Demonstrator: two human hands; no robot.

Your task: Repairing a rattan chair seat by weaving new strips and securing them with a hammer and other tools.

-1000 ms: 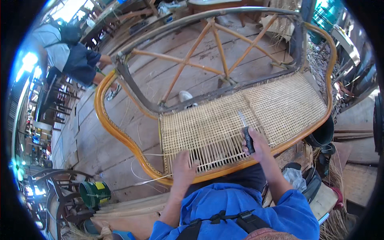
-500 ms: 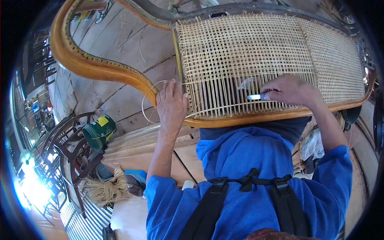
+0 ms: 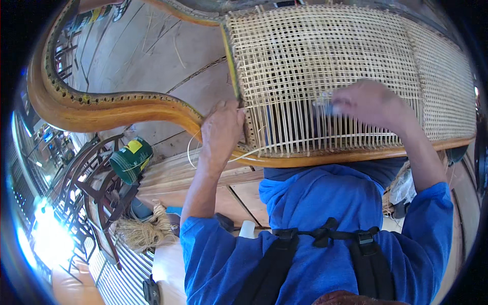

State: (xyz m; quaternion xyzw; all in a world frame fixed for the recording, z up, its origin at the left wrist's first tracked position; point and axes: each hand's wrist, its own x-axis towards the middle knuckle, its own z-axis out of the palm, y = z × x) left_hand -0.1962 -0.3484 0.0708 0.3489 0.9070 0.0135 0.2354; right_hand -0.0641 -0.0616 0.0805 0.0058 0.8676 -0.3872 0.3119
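— What packaging do you have around you?

— To your left, below the curved wooden frame, a green can (image 3: 130, 160) lies tilted on its side. It is round, with a dark green body.

— Does it carry a label?

— Yes, a yellow label (image 3: 134, 147) sits on its upper side, roughly rectangular, with a thin yellow band near the can's rim.

— Anything else?

— At your right, just under your right forearm, you have a crumpled clear plastic bag (image 3: 405, 187), whitish and shiny; what it holds cannot be told.

— Any signs or screens?

— At the top left corner, something with yellow and green print (image 3: 90, 16) shows, too blurred to tell its kind. No screen shows.
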